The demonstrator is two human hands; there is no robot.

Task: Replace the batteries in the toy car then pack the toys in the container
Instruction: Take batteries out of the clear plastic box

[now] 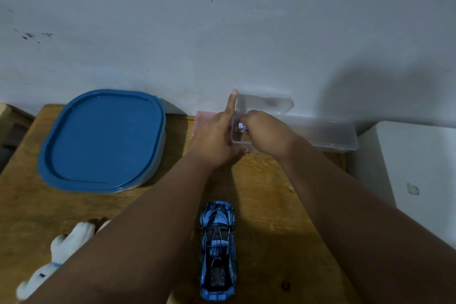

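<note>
A blue and black toy car (218, 249) stands upright on the wooden table (271, 205) between my forearms. A clear plastic box (328, 134) with its lid up sits against the wall. My left hand (217, 138) rests against the box's left end, thumb on its front corner and forefinger pointing up. My right hand (266, 133) reaches into the box with its fingers closed on a small white and purple battery (240, 128). A white plush toy (61, 254) lies at the near left, partly hidden by my left arm.
A large container with a blue lid (103, 140) sits at the far left of the table. A pink object (204, 116) shows behind my left hand. A white appliance (419, 168) stands right of the table. The wall runs along the back edge.
</note>
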